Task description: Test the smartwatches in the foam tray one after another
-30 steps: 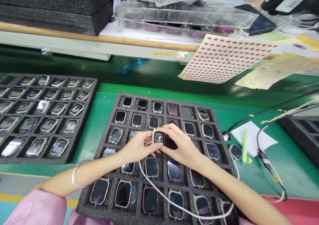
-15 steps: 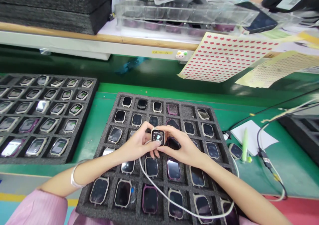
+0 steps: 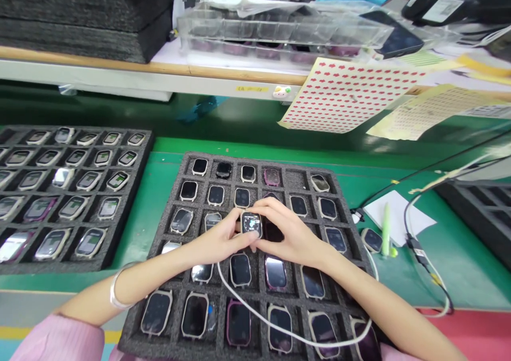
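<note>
L hand [image 3: 227,237] & R hand [image 3: 293,234] both on lit watch [image 3: 250,224], held above mid foam tray [image 3: 294,179]. L thumb on lower screen edge, other L fingers partly hidden. R fingers curved, pinching watch top & btm edges. Wht cable [image 3: 331,345] loops from near L hand across tray. 2nd tray [image 3: 128,212] w/ watches to left; grn pen [image 3: 386,228] on paper [image 3: 417,216], right.

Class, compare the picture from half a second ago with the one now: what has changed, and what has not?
The left hand has lowered its raised knuckle beside the watch, and its thumb has slipped toward the screen's lower edge. The view has shifted slightly. Nothing was let go: both hands, the right included, still hold the watch.
</note>
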`<control>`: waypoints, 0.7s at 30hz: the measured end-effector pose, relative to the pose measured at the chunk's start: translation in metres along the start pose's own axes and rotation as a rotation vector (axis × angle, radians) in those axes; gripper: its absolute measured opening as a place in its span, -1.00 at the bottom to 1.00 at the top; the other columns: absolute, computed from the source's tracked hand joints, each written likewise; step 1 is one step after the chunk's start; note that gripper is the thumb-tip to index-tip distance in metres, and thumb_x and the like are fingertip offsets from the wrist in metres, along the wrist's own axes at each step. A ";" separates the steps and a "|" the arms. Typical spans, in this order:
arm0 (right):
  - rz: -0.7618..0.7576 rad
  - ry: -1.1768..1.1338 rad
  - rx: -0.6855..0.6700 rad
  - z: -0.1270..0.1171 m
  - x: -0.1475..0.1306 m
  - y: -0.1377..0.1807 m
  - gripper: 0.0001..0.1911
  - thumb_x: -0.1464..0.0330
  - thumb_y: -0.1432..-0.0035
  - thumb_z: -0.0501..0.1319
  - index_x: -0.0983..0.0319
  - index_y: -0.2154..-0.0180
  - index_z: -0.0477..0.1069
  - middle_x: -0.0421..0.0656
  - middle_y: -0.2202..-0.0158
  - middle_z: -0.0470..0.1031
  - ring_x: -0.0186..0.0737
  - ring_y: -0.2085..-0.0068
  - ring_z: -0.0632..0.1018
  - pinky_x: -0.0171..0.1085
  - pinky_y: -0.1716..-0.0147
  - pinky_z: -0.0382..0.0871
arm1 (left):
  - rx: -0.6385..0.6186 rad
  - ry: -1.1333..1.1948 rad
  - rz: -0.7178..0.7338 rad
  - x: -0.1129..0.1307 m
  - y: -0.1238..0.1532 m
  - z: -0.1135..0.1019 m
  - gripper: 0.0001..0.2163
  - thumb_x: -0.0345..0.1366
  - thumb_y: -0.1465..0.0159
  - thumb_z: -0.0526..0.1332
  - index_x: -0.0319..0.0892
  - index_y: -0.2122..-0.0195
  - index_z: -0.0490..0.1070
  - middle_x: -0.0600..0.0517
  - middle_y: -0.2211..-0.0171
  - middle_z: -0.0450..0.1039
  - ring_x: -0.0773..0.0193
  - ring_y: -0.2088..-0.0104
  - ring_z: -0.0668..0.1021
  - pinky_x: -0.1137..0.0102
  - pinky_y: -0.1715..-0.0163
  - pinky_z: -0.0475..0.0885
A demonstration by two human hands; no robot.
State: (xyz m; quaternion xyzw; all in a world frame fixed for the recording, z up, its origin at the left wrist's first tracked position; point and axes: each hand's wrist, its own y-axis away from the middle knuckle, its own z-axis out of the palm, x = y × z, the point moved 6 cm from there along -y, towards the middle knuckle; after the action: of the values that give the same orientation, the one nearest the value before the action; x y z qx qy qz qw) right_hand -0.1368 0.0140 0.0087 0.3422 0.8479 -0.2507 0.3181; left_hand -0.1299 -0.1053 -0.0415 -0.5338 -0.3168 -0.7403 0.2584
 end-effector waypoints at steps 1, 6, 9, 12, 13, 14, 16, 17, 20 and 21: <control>-0.005 -0.003 0.002 -0.006 -0.001 -0.001 -0.61 0.33 -0.13 0.26 0.19 -0.02 0.31 -0.05 0.10 0.38 -0.10 0.06 0.43 -0.09 0.08 0.38 | -0.006 -0.002 0.014 0.001 0.000 0.001 -0.70 -0.20 -0.25 0.20 -0.14 0.04 0.21 0.02 0.24 0.41 0.35 0.28 0.47 0.44 0.33 0.35; 0.117 0.171 0.193 -0.072 0.036 0.000 -0.60 0.25 -0.12 0.29 0.20 0.01 0.35 -0.05 0.08 0.36 -0.09 0.06 0.43 -0.10 0.03 0.34 | -0.024 0.115 -0.080 -0.001 0.000 0.005 -0.65 -0.20 -0.19 0.27 -0.15 0.04 0.27 -0.04 0.12 0.40 0.35 0.28 0.45 0.47 0.38 0.33; 0.266 0.428 0.206 -0.101 0.084 0.011 -0.62 0.17 -0.11 0.27 0.26 0.09 0.43 -0.02 0.17 0.40 -0.01 0.08 0.44 -0.01 0.03 0.32 | -0.049 0.115 -0.194 -0.006 0.000 0.005 -0.67 -0.16 -0.17 0.29 -0.18 0.10 0.31 0.04 0.29 0.42 0.51 0.56 0.30 0.55 0.62 0.12; 0.296 0.485 0.142 -0.110 0.114 0.024 -0.57 0.17 -0.10 0.26 0.28 0.05 0.43 0.03 0.13 0.44 0.06 0.07 0.45 0.05 0.02 0.31 | -0.085 0.097 -0.195 -0.008 -0.002 0.006 -0.68 -0.17 -0.14 0.31 -0.23 0.17 0.35 0.02 0.33 0.44 0.50 0.58 0.32 0.54 0.61 0.18; 0.295 0.490 0.125 -0.113 0.118 0.028 -0.55 0.18 -0.11 0.25 0.27 0.00 0.41 0.04 0.07 0.44 0.07 0.02 0.44 0.06 -0.01 0.29 | -0.097 0.100 -0.187 -0.008 -0.002 0.007 -0.68 -0.18 -0.14 0.31 -0.25 0.17 0.35 -0.02 0.31 0.46 0.45 0.53 0.38 0.52 0.57 0.25; 0.296 0.497 0.110 -0.118 0.120 0.032 -0.54 0.20 -0.14 0.23 0.25 -0.04 0.38 0.04 0.01 0.42 0.08 -0.02 0.42 0.06 -0.04 0.26 | -0.108 0.108 -0.181 -0.008 -0.003 0.008 -0.68 -0.20 -0.14 0.31 -0.26 0.16 0.36 -0.06 0.27 0.47 0.40 0.46 0.45 0.49 0.51 0.31; 0.308 0.503 0.070 -0.129 0.122 0.039 -0.56 0.25 -0.16 0.18 0.23 -0.07 0.37 0.03 -0.04 0.41 0.07 -0.06 0.40 0.04 -0.07 0.24 | -0.123 0.137 -0.172 -0.009 -0.004 0.009 -0.68 -0.24 -0.16 0.30 -0.28 0.12 0.36 -0.13 0.20 0.48 0.29 0.31 0.52 0.45 0.39 0.38; 0.320 0.501 0.038 -0.135 0.123 0.042 -0.60 0.28 -0.15 0.18 0.22 -0.03 0.40 0.01 -0.01 0.45 0.06 -0.03 0.43 0.02 -0.06 0.26 | -0.129 0.149 -0.169 -0.009 -0.004 0.010 -0.69 -0.26 -0.17 0.30 -0.28 0.10 0.37 -0.15 0.18 0.49 0.25 0.25 0.53 0.42 0.34 0.40; 0.363 0.483 -0.079 -0.145 0.131 0.047 -0.63 0.32 -0.03 0.25 0.20 0.07 0.48 -0.04 0.16 0.52 -0.01 0.13 0.52 -0.09 0.09 0.39 | -0.135 0.172 -0.172 -0.010 -0.004 0.011 -0.71 -0.30 -0.18 0.28 -0.30 0.10 0.39 -0.18 0.13 0.49 0.20 0.17 0.54 0.37 0.22 0.42; 0.376 0.480 -0.103 -0.145 0.135 0.048 -0.61 0.32 -0.01 0.26 0.21 0.06 0.48 -0.05 0.19 0.52 -0.02 0.16 0.52 -0.12 0.14 0.41 | -0.134 0.180 -0.173 -0.010 -0.004 0.011 -0.71 -0.31 -0.18 0.28 -0.30 0.10 0.40 -0.19 0.12 0.49 0.19 0.16 0.54 0.36 0.19 0.42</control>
State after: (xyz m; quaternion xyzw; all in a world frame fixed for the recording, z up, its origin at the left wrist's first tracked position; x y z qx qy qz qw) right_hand -0.2304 0.1950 0.0007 0.5257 0.8323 -0.0561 0.1665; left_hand -0.1230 -0.0937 -0.0498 -0.4520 -0.2873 -0.8241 0.1846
